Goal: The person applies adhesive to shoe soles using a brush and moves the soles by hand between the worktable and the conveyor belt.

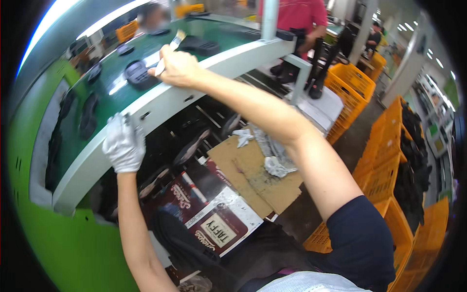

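In my bare right hand [177, 67], a paintbrush [175, 43] with pale bristles and a white handle is gripped, bristles pointing up and away over the green conveyor belt [109, 100]. Just left of that hand lies a dark shoe sole [138, 74]; another dark sole [199, 46] is beyond it to the right. My left hand [124, 145] wears a white glove and is curled against the pale conveyor rail [165, 100]. Its fingertips are partly hidden. A long dark sole [88, 117] rests on the belt to its left.
Under the rail, a cardboard sheet [258, 180] with crumpled white cloths lies beside a printed dark red carton [219, 226]. Orange crates [379, 160] stand at right, dark pieces beside them. A green machine panel [29, 194] borders the left. Across the belt stands a person in red [301, 14].
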Demonstrator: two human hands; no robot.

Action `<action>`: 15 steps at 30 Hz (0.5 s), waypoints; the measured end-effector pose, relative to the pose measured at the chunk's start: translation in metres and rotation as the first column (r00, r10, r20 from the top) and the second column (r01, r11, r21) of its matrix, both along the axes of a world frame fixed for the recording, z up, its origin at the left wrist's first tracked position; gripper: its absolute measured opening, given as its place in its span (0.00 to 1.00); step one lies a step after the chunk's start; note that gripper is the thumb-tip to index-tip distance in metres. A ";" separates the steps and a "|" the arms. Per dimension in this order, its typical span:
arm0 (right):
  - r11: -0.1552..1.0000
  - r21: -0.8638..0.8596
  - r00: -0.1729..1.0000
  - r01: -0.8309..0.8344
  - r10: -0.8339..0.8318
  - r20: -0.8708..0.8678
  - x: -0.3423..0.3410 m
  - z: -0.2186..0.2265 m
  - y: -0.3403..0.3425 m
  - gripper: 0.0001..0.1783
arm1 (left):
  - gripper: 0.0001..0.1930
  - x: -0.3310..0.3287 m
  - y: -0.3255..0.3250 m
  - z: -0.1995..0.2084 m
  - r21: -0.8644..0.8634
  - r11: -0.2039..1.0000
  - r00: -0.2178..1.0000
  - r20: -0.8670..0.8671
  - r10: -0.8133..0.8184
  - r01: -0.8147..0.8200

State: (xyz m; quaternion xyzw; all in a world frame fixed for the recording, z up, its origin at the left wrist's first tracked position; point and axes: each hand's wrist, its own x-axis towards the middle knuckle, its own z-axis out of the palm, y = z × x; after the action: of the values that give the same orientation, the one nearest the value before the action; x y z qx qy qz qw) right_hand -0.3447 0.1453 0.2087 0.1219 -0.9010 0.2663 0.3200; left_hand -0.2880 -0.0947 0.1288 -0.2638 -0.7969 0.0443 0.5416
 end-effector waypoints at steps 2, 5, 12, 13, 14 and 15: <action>0.993 -0.115 0.998 0.034 -0.040 -0.051 -0.004 -0.004 0.010 0.24 | 0.28 -0.004 0.001 -0.005 0.029 1.000 1.000 0.007 0.007 -0.007; 0.992 -0.091 0.990 0.089 -0.098 -0.101 0.004 -0.006 0.010 0.14 | 0.29 -0.004 0.018 -0.010 0.081 0.996 0.999 -0.039 -0.028 0.031; 0.996 -0.048 0.995 0.080 -0.083 -0.057 0.009 -0.005 0.013 0.14 | 0.18 0.010 0.029 0.020 0.137 0.991 1.000 0.002 -0.010 0.009; 0.996 -0.039 0.996 0.076 -0.078 -0.045 0.009 -0.004 0.015 0.14 | 0.16 0.009 0.028 0.024 0.151 0.989 0.996 0.088 -0.011 -0.002; 0.996 -0.038 0.996 0.084 -0.085 -0.019 0.009 -0.003 0.012 0.13 | 0.16 0.008 0.024 0.027 0.147 0.989 0.996 0.086 -0.011 -0.001; 0.996 -0.042 0.996 0.084 -0.085 -0.020 0.011 -0.003 0.009 0.13 | 0.15 0.006 0.021 0.029 0.139 0.990 0.995 0.098 0.007 -0.020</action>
State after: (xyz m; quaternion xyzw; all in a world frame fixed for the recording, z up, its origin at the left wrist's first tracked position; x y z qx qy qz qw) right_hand -0.3341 0.1544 0.2056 0.0798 -0.8961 0.2695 0.3435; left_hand -0.2824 -0.0742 0.1581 -0.2215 -0.8252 -0.0210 0.5192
